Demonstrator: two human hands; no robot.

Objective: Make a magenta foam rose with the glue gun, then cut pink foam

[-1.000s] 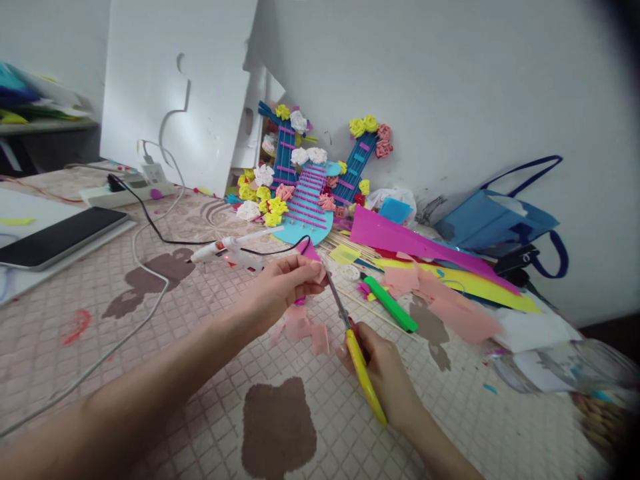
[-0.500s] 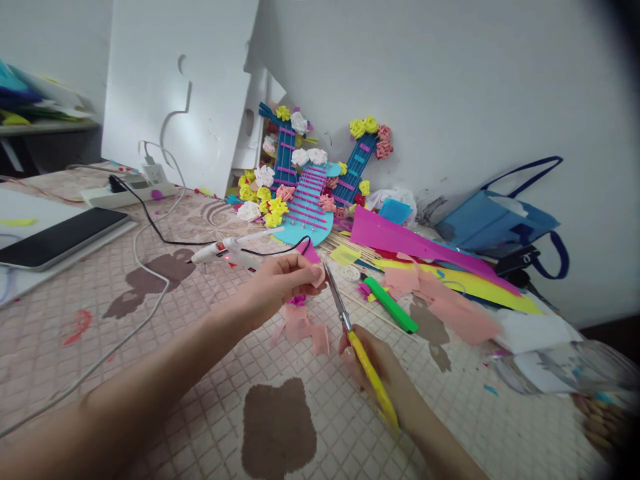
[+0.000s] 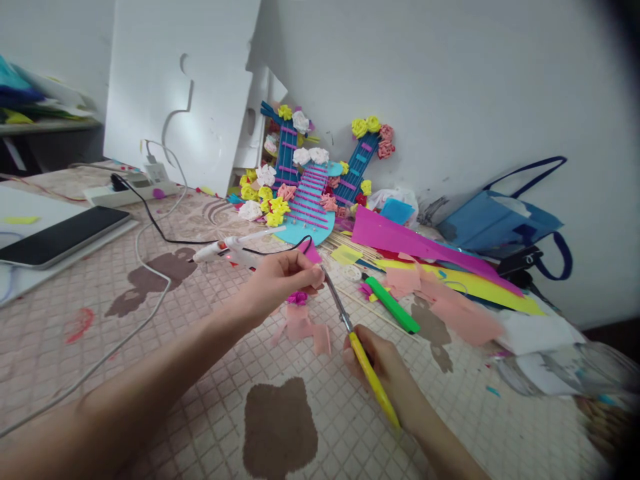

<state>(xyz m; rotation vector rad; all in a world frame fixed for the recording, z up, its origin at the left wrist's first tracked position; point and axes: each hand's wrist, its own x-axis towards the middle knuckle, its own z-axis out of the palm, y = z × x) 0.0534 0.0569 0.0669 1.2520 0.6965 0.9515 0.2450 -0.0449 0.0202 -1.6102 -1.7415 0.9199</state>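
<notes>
Between thumb and fingers, my left hand (image 3: 286, 279) pinches a small piece of pink paper (image 3: 318, 269), mostly covered by the fingertips. My right hand (image 3: 376, 360) is closed around the yellow handle of a pair of scissors (image 3: 345, 319), whose narrow blades reach up to the edge of that paper. Below my left hand, loose pink paper scraps (image 3: 303, 328) and a magenta paper flower (image 3: 297, 298) lie on the patterned tablecloth. A white glue gun (image 3: 225, 249) with a small red light rests just behind my left wrist.
A blue craft model with paper flowers (image 3: 311, 193) leans at the wall. A green cutter (image 3: 393, 305), coloured paper sheets (image 3: 435, 250) and a blue bag (image 3: 500, 217) are to the right. At left are a phone (image 3: 65, 235), a power strip (image 3: 125, 190) and a white cable (image 3: 150, 320).
The scissors' blades look closer together at the paper's edge, and less of the paper shows past my left fingertips. The whole view has shifted very slightly.
</notes>
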